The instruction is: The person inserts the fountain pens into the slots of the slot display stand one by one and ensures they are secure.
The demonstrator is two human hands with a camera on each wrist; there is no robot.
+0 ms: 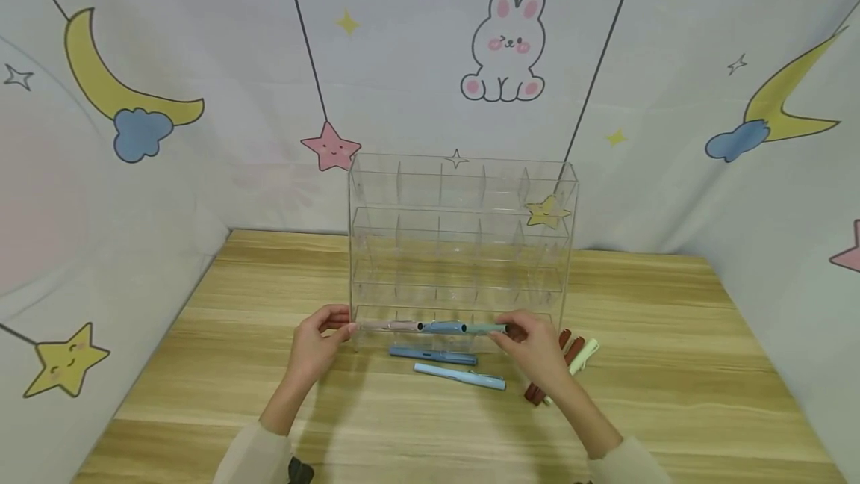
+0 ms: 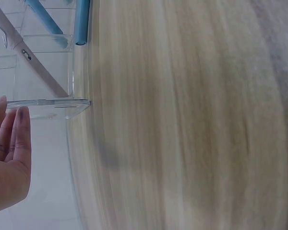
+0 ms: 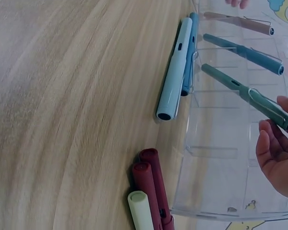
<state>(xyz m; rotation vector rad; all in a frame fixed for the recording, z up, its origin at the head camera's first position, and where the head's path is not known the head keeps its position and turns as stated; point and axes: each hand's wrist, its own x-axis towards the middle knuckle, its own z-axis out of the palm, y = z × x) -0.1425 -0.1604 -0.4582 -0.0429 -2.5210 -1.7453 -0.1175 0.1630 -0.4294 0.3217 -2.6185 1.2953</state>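
Observation:
A clear acrylic rack (image 1: 463, 209) with tiered compartments stands upright on the table. My left hand (image 1: 312, 342) grips the edge of its left side panel, thumb in front and fingers behind, as the left wrist view shows. Between the thumb and fingers of my right hand (image 1: 536, 349) is the cap end of a green pen (image 3: 242, 91), whose other end leans into the lowest tier. Beside it in that tier lean a blue pen (image 3: 245, 52) and a pale pink pen (image 3: 240, 22), each in its own compartment.
Before the rack lie a dark blue pen (image 1: 433, 355) and a light blue pen (image 1: 460, 376). Two dark red pens (image 3: 146, 184) and a pale green pen (image 3: 141, 211) lie together by the right forearm. A printed curtain (image 1: 269, 95) surrounds the wooden table (image 1: 416, 439).

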